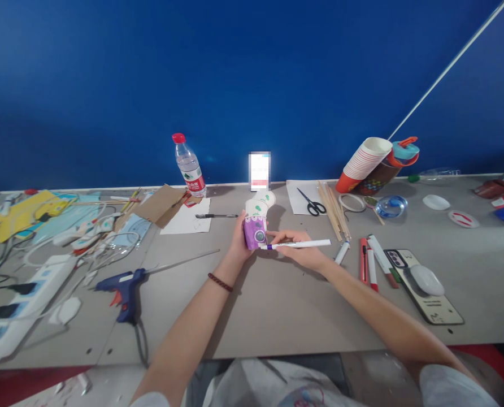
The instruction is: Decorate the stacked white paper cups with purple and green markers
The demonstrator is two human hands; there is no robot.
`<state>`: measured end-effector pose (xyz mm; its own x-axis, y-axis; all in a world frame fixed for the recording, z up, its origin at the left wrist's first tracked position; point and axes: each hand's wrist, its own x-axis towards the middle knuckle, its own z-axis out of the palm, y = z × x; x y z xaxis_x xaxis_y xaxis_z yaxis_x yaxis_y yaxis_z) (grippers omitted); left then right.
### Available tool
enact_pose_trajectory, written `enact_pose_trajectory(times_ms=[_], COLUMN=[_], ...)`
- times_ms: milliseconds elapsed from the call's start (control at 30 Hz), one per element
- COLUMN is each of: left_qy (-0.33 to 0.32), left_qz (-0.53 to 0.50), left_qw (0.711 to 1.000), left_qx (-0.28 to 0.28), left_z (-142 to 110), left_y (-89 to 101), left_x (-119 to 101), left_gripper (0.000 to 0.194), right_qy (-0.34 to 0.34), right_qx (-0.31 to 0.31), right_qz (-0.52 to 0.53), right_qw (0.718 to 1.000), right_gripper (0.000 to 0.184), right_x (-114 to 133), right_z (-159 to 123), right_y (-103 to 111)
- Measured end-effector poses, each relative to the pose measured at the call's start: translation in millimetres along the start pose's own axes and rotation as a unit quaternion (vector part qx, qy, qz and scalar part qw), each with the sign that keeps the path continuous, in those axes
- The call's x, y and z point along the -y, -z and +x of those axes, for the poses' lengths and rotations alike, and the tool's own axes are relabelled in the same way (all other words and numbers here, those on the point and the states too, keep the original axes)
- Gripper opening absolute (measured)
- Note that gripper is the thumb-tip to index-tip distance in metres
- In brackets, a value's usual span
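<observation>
My left hand (238,242) is wrapped round a purple-painted paper cup (255,230) that lies tilted on the grey table, with white cups bearing green spots (261,202) joined behind it. My right hand (299,250) pinches a white marker with a purple tip (299,244), and the tip touches the purple cup's side. A dark beaded bracelet (220,282) sits on my left wrist.
A blue glue gun (124,286) and a power strip (31,294) lie at the left. A water bottle (189,165), scissors (312,204), wooden sticks (334,216), stacked paper cups (365,159), markers (373,264) and a phone (425,285) lie behind and to the right.
</observation>
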<state>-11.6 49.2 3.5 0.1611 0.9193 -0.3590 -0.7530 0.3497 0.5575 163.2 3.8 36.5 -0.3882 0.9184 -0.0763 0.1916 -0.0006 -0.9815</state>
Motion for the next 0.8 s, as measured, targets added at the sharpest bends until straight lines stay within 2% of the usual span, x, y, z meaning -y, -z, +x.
enact_pose_trajectory(times_ms=[433, 633, 800], left_qy=[-0.003, -0.001, 0.009], left_qz=[0.008, 0.003, -0.002], left_qw=[1.0, 1.0, 1.0], left_qx=[0.004, 0.0, -0.002], left_z=[-0.9, -1.7, -1.1], left_y=[1.2, -0.9, -0.7], left_x=[0.1, -0.9, -0.9], left_gripper=[0.047, 0.044, 0.047], right_qy=[0.035, 0.018, 0.036], right_qx=[-0.007, 0.003, 0.003], right_qz=[0.0, 0.001, 0.01], right_qw=[0.999, 1.0, 0.999], right_gripper=[0.016, 0.009, 0.01], right_x=[-6.4, -3.3, -4.6], right_z=[2.7, 1.1, 1.4], right_y=[-0.1, 0.3, 0.8])
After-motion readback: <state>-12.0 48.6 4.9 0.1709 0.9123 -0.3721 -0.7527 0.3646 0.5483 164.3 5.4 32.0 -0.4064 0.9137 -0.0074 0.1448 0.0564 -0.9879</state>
